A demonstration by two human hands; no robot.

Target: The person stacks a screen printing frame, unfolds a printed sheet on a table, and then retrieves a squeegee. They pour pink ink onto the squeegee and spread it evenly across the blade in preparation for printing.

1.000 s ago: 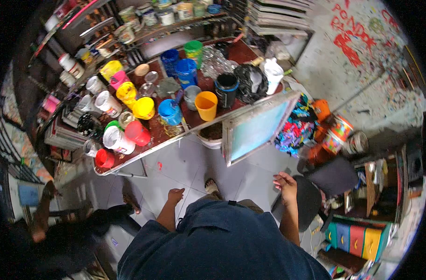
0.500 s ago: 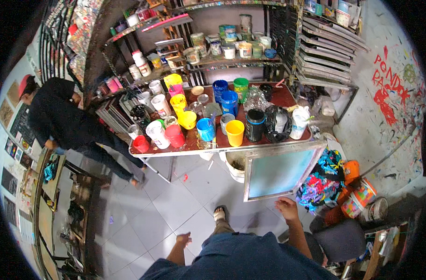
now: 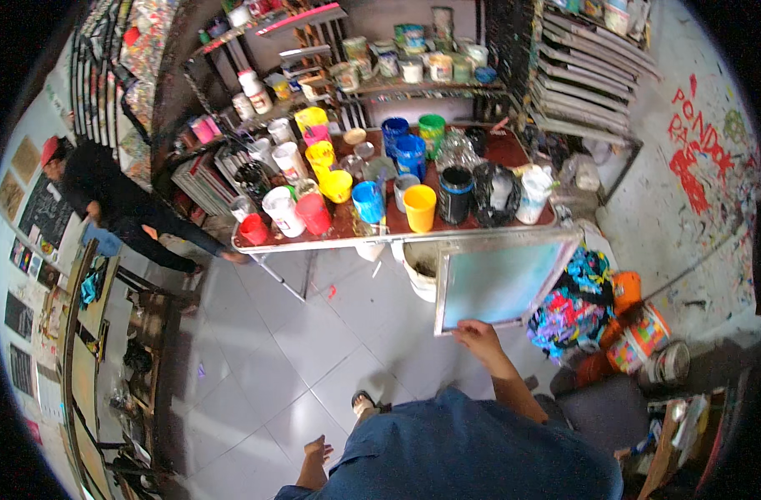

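– Right hand (image 3: pixel 479 339) has risen to the lower rim (image 3: pixel 444 329) of the framed screen (image 3: pixel 501 283), right of centre. Grip closure: cannot tell.
– Left hand (image 3: pixel 318 452): released, lower centre. Best hold: rim only, fingers off mesh.

1 framed screen (image 3: pixel 501 283) | pale-blue mesh, grey rim | tilted | beside table (image 3: pixel 339 227)

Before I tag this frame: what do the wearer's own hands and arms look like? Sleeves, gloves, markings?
Left hand and right hand are both ungloved. The visible forearms are uncovered, with no cables or wristwear that I can see. The top is plain dark blue. Rings or small skin marks: too small to tell.
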